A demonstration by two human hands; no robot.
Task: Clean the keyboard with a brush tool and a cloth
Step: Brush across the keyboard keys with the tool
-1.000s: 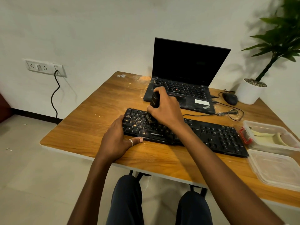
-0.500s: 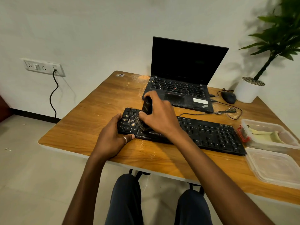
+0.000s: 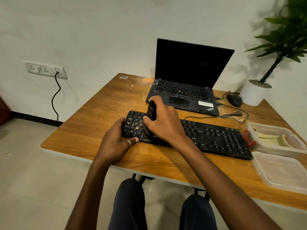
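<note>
A black keyboard lies across the wooden table, with yellowish crumbs scattered on its left keys. My right hand is closed around a black brush, held upright with its bristles down on the left part of the keys. My left hand grips the keyboard's left end, thumb along the front edge, a ring on one finger. A cloth is not visible.
An open black laptop stands behind the keyboard. A black mouse with a coiled cable and a white plant pot sit at the back right. Two clear plastic containers lie at the right edge. My knees are under the table.
My right hand has swept the brush leftward along the keyboard toward its left end. My left hand stays on the keyboard's left end.
</note>
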